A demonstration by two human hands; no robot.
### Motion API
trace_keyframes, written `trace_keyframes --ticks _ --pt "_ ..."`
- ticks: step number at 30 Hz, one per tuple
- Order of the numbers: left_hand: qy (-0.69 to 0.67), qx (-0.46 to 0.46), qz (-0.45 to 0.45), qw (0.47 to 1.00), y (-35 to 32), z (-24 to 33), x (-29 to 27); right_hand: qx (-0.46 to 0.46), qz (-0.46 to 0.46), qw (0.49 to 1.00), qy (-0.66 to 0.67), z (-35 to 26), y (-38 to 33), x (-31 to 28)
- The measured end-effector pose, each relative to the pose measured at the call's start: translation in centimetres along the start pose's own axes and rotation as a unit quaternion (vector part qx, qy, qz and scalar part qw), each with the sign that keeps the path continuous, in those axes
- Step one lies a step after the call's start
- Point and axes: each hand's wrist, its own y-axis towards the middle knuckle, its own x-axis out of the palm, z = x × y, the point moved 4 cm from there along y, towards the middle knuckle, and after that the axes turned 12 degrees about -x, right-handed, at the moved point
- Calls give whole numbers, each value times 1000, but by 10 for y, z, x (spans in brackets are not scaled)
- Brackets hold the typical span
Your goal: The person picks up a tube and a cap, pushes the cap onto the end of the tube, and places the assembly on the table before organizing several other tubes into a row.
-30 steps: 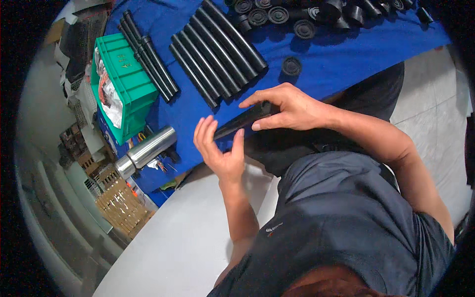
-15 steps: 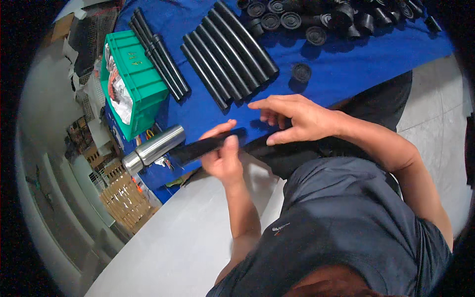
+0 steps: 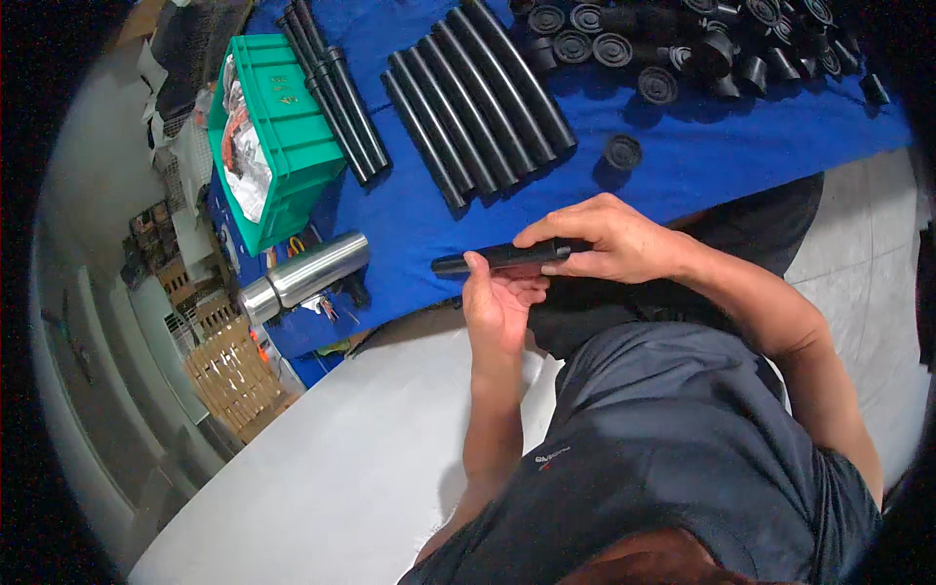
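Note:
A short black tube [image 3: 505, 256] lies almost level across both my hands, above the front edge of the blue-covered table. My left hand [image 3: 499, 310] is closed on it from below, thumb pressed against its near side. The tube's right end sits between the thumb and fingers of my right hand [image 3: 624, 241], which partly hide it. Beyond my hands, several long black tubes [image 3: 478, 107] lie side by side. One round black cap with a ringed face [image 3: 623, 152] stands apart, just past my right hand.
Many black caps [image 3: 658, 85] cluster at the back right on the blue cloth [image 3: 760, 136]. At left stand a green crate [image 3: 292, 127] holding white wrapping and a steel flask [image 3: 317, 270] lying down. A bundle of thinner black tubes [image 3: 336, 107] lies beside the crate.
The tube has swung rightward, away from the flask, and is now level. My right hand, apart from it before, has closed on its right end. My left hand has moved right.

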Motion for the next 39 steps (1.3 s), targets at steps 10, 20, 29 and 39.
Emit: trace_keyframes --ticks 10,20,29,39 --pt "684 504 151 505 -21 37 58 127 34 991 19 -1 1 -8" --pt "686 278 42 672 -11 60 50 105 47 989 94 2 -5 -6" --pt "683 242 -21 689 -3 70 41 70 80 988 114 8 -3 -3" --pt "710 213 11 671 1 66 41 127 41 987 96 5 -4 -5"
